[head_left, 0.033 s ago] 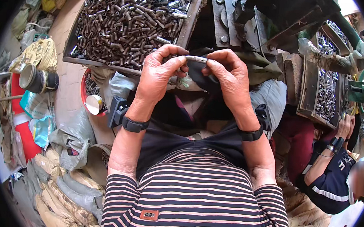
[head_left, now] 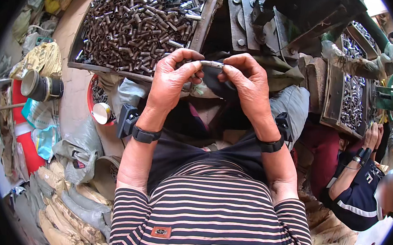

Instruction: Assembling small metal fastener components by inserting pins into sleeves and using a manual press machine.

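Observation:
A short, shiny metal tube (head_left: 212, 64) spans the gap between my two hands, level and just in front of the near edge of the parts tray. Thumb and fingers of my left hand (head_left: 171, 77) pinch its left end. My right hand (head_left: 250, 83) grips the right end the same way. A seam or ring shows around its middle; both ends are hidden by fingertips. Beyond my left hand lies a wooden-edged tray (head_left: 205, 20) heaped with small brown and silvery metal tubes (head_left: 135, 27).
A machine with bolted steel plates (head_left: 244, 28) stands ahead of my right hand. A red-rimmed bucket (head_left: 91, 98) of metal parts sits left of my knees. Several sacks (head_left: 69, 209) lie at lower left. At right, another person (head_left: 356, 183) works beside a box of metal parts (head_left: 353, 101).
The metal tube appears slightly turned between my fingers: a dark spot near its right end no longer shows. Both hands keep their places.

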The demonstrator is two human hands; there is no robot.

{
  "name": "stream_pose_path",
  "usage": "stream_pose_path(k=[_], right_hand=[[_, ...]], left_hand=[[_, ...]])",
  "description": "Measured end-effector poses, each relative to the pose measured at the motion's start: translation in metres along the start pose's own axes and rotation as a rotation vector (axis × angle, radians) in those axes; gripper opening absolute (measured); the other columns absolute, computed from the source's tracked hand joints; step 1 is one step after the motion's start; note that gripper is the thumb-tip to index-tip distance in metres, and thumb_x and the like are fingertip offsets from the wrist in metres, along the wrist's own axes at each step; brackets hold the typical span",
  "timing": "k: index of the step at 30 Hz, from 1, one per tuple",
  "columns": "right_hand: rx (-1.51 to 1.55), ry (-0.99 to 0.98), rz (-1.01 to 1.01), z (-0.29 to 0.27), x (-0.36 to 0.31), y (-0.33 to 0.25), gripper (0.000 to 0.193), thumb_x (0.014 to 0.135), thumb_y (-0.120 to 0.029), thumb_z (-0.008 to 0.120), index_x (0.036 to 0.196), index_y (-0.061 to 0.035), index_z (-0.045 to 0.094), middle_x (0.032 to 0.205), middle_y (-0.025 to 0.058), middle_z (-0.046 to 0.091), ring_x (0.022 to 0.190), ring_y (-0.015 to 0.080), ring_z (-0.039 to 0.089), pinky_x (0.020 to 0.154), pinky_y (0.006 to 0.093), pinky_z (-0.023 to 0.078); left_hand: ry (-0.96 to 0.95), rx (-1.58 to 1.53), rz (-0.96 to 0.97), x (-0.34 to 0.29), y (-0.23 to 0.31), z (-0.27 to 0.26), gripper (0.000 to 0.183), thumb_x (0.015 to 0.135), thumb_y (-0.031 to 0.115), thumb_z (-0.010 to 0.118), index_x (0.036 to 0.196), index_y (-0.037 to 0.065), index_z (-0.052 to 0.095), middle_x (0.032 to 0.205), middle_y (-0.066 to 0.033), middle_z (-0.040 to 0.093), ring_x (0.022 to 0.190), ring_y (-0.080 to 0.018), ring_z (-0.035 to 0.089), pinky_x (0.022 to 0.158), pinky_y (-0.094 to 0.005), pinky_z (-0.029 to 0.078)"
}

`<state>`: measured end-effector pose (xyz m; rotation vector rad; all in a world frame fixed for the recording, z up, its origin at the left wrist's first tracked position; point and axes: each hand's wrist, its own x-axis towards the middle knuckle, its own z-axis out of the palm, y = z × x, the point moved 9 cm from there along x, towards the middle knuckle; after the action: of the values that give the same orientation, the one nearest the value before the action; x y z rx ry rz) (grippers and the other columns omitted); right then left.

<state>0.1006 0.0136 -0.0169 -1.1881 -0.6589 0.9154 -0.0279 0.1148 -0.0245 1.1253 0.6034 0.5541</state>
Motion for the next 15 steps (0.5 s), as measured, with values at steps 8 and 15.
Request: stream_pose_path(k=[8,15], right_hand=[[0.036,0.009,-0.003,-0.012,-0.008,0.001,0.012,0.088,-0.005,0.063,0.098,-0.0003,0.06,0.087,0.0053,0.065,0.076,0.0106,0.063,0.073,0.0239,0.051],[0.134,0.012,0.06,-0.017,-0.012,0.007,0.012,0.091,-0.011,0.061,0.096,0.0003,0.059,0.082,0.0043,0.063,0.071,0.0108,0.064,0.067,0.0239,0.053]], left_hand=[[-0.005,0.071,0.003,-0.002,0.0,0.013,0.013,0.089,0.004,0.058,0.102,0.002,0.062,0.085,-0.003,0.063,0.075,-0.0088,0.061,0.065,-0.0226,0.052],[-0.045,0.065,-0.004,-0.005,-0.001,0.019,0.014,0.089,0.006,0.058,0.102,0.002,0.062,0.084,-0.0027,0.063,0.074,-0.0089,0.061,0.065,-0.023,0.051]])
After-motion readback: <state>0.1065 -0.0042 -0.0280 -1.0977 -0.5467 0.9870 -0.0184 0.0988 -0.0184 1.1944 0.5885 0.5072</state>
